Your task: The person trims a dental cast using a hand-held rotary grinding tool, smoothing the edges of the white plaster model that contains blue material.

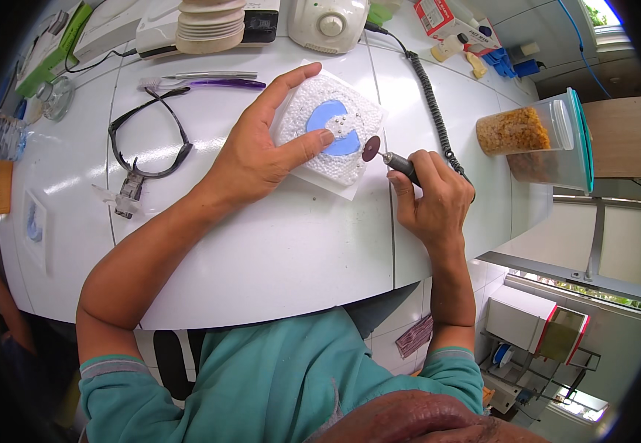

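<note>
My left hand (265,148) grips a square white plastic tray (313,100) with a textured, bumpy surface, its thumb pressed on a pale blue curved piece (343,145) with small metal dots at its middle. My right hand (435,196) is closed round a dark rotary handpiece (400,165), whose maroon disc (371,148) is at the tray's right part, beside the blue piece; contact is unclear. A coiled cord (431,100) runs from the handpiece to a white control box (324,26) at the back.
Dark safety glasses (152,173), a purple-handled tool (228,83) and a small metal-and-clear object (125,199) lie left. Plastic containers with orange granules (520,129) stand right. A small tray (36,229) is at far left; another person's arm (7,295) shows at the left edge.
</note>
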A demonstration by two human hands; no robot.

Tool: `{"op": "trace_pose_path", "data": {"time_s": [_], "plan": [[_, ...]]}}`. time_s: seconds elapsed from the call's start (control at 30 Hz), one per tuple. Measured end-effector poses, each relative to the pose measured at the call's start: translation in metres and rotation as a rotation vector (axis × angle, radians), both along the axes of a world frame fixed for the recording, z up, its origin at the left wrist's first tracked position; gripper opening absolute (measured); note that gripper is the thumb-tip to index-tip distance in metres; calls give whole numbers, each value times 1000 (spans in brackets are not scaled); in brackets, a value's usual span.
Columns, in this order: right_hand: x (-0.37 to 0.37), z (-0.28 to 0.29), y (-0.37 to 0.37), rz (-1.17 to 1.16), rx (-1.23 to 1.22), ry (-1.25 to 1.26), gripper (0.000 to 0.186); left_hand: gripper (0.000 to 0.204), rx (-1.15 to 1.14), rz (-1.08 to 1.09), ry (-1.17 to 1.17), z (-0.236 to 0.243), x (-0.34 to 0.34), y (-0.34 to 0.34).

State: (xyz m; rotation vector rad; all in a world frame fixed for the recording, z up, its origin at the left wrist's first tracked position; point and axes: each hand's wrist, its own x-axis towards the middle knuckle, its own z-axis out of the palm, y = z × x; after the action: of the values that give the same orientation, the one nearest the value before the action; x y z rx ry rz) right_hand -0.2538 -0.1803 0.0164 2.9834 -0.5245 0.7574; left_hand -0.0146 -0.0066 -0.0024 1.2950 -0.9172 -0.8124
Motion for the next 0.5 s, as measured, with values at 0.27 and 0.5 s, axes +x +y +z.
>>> {"op": "trace_pose_path", "data": {"time_s": [0.27,0.5], "plan": [[1,1,1,-1,1,7,39,79,-11,-6,14,0,0,0],[0,1,1,-10,-7,-45,38,81,10,1,-26,1,0,0]]}}
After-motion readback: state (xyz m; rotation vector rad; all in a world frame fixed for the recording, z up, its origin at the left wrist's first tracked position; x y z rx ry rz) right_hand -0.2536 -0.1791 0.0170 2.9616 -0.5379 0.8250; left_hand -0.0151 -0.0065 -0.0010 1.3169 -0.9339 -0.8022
